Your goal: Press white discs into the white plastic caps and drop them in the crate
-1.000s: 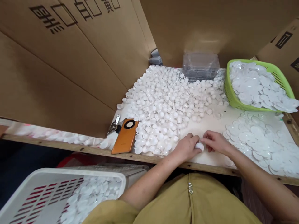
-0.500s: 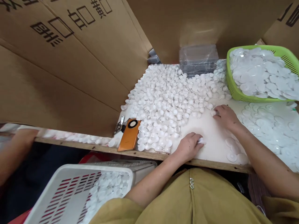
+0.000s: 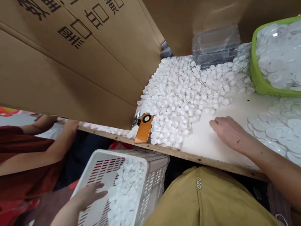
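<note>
My left hand (image 3: 90, 195) is over the white plastic basket (image 3: 97, 153), its thumb and fingers apart with nothing gripped. Small white plastic pieces (image 3: 128, 191) fill the basket's right side, just past my fingertips. My right hand (image 3: 229, 133) rests low over the white tabletop (image 3: 199, 141) with its fingers curled in. Whatever may be inside those fingers is hidden. Left of it spreads a large heap of small white cup-shaped pieces (image 3: 174, 94). Flat, clear-white discs (image 3: 277, 125) lie beyond its right side.
A green basket (image 3: 254, 69) of white discs stands at the back right. Clear plastic boxes (image 3: 216, 44) are stacked behind the heap. An orange phone (image 3: 144, 130) lies by the table edge. A cardboard panel (image 3: 94, 78) rises at left, with another person's arms (image 3: 50, 147) beyond.
My left hand has left the table with a white piece and moved down-left over the white basket, opening. My right hand has drawn slightly back. The view has turned left.
</note>
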`<state>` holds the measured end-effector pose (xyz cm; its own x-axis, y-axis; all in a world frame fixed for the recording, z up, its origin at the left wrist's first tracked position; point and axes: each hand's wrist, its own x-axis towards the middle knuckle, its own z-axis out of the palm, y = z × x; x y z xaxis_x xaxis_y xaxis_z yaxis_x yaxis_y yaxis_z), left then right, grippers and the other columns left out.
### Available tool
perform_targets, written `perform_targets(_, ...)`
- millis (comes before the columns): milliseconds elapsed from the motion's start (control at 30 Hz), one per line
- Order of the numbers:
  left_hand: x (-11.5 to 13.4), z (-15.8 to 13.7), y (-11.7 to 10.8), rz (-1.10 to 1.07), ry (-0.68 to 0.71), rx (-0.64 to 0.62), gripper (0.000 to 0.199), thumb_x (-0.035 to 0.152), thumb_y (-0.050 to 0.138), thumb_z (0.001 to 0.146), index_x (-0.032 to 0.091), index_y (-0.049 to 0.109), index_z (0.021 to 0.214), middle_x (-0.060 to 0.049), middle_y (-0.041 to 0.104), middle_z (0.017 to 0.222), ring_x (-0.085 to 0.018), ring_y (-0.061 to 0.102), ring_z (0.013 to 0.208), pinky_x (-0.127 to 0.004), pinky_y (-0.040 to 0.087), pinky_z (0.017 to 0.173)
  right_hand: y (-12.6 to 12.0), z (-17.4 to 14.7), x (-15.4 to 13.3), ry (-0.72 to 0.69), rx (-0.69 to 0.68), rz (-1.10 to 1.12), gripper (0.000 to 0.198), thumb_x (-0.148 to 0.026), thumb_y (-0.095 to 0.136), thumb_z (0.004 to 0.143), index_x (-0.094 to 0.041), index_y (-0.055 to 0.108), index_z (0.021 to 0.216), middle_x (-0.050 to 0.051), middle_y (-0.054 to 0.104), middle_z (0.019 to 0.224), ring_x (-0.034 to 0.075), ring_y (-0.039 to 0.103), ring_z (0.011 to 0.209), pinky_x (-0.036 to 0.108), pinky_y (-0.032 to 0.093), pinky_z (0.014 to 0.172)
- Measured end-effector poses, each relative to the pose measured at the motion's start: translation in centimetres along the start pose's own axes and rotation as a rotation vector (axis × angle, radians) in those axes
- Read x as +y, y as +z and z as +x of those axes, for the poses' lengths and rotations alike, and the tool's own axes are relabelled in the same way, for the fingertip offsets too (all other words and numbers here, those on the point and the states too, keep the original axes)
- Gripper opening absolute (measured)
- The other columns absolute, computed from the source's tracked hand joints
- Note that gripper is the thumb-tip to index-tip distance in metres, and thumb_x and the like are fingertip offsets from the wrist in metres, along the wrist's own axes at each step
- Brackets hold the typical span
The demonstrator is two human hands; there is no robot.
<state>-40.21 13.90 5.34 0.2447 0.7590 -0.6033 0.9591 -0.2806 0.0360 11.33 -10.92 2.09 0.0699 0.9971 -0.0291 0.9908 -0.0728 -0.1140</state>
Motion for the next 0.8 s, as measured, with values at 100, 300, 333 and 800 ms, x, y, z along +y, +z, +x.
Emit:
perform_targets(100,4.3,0.9,0.6,0.020,-0.053,0.230,0.045,0.057,0.051,0.072,0.020,0.067,0.092,-0.009,0.074,0.090,-0.034,0.069,0.092,-0.045,0.054,0.083,0.4,-0.1,-1.0,-0.045,-0.063,0.004,0.030,0.010,0.043,0.072,-0.015,0.055,0.082,0.007,0.057,0.078,0.019,0.049,0.064,0.031,0.028,0.064)
perform_targets(300,25.4,0.8,1.8,-0.262,0.788,0.444,0.026,0.039,0.050,0.089,0.020,0.067,0.093,-0.005,0.069,0.090,-0.019,0.066,0.085,-0.031,0.054,0.080,0.4,-4.2,3.0,0.312,0.055,0.097,0.016,-0.017,0.048,0.092,-0.018,0.064,0.095,0.007,0.063,0.092,0.021,0.058,0.078,0.031,0.038,0.065)
perform_targets(333,28.6,0.8,2.6,-0.303,0.919,0.402,0.021,0.034,0.051,0.090,0.020,0.067,0.094,-0.005,0.067,0.089,-0.017,0.065,0.083,-0.029,0.054,0.078,0.4,-5.3,4.0,0.393,0.085,0.064,0.019,-0.018,0.047,0.092,-0.019,0.065,0.094,0.007,0.062,0.092,0.021,0.058,0.077,0.031,0.038,0.063)
perform_targets(800,39.6,4.5,8.4,-0.239,1.172,0.187,0.025,0.024,0.071,0.078,0.020,0.066,0.103,-0.005,0.059,0.099,-0.017,0.060,0.091,-0.029,0.051,0.082,1.0,-8.9,8.6,0.337,0.083,0.233,0.017,-0.038,0.062,0.076,-0.023,0.064,0.082,0.007,0.059,0.087,0.026,0.055,0.082,0.039,0.045,0.072)
